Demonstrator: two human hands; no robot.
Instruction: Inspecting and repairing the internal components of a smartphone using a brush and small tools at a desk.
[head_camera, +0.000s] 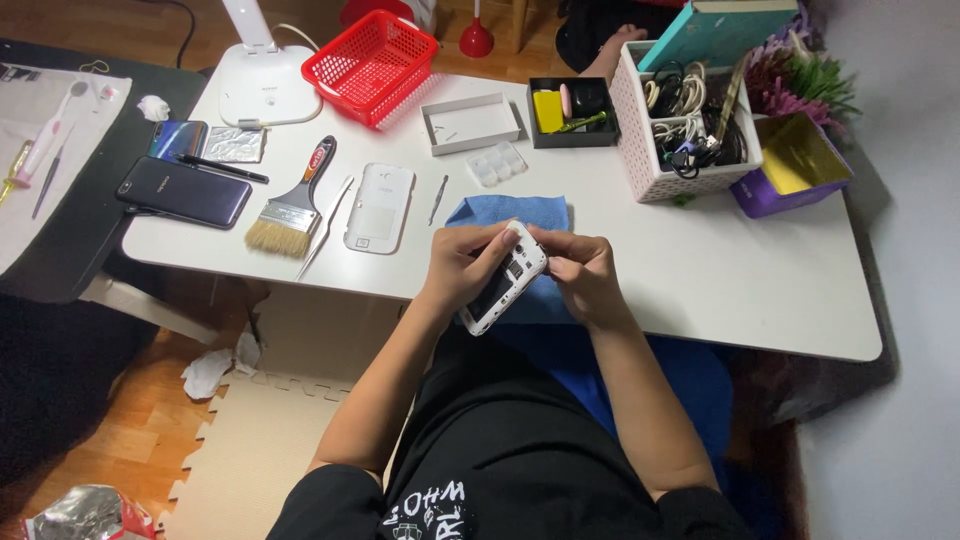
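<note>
We hold the phone (503, 279) over the counter (700, 250) edge, above the blue cloth (510, 212). Left hand (462, 265) fingers clamp its lower half; right hand (582, 270) fingers pinch together at its top corner. Its long axis runs diagonally, top toward the right hand.

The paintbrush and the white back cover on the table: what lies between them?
In the head view, a thin white stick-like tool lies slanted between the paintbrush and the white back cover, on the white table.
</note>
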